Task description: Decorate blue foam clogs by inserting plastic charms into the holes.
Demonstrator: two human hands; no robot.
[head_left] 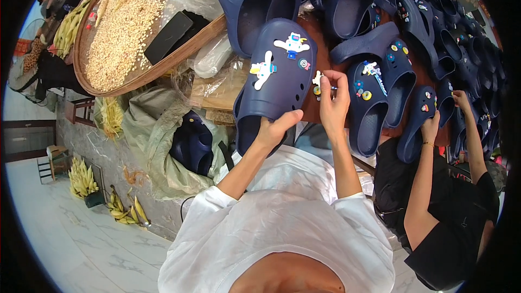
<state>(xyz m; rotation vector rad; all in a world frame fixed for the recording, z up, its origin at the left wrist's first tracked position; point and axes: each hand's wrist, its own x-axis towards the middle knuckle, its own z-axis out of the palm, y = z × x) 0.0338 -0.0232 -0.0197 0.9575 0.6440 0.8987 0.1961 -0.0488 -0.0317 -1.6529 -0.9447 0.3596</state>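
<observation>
My left hand (275, 131) has its fingers inside the opening of a large navy clog (277, 89), with the thumb outside along its edge. The clog's toe points away from me. On its top sit white cartoon-figure charms (293, 46) and a round swirl charm (304, 64). Close to the clog's right side, my right hand (334, 103) is closed in a pinch, thumb and index finger together. Small white and yellow charms (317, 82) show beside and behind these fingertips; whether any is pinched cannot be made out.
Many decorated navy clogs (369, 106) crowd the brown table. At the left, a woven tray (157, 68) holds corn kernels and a black phone (169, 33). A sack (157, 130) with clogs stands below. Right of me, a co-worker in black (456, 233) handles a clog (420, 114).
</observation>
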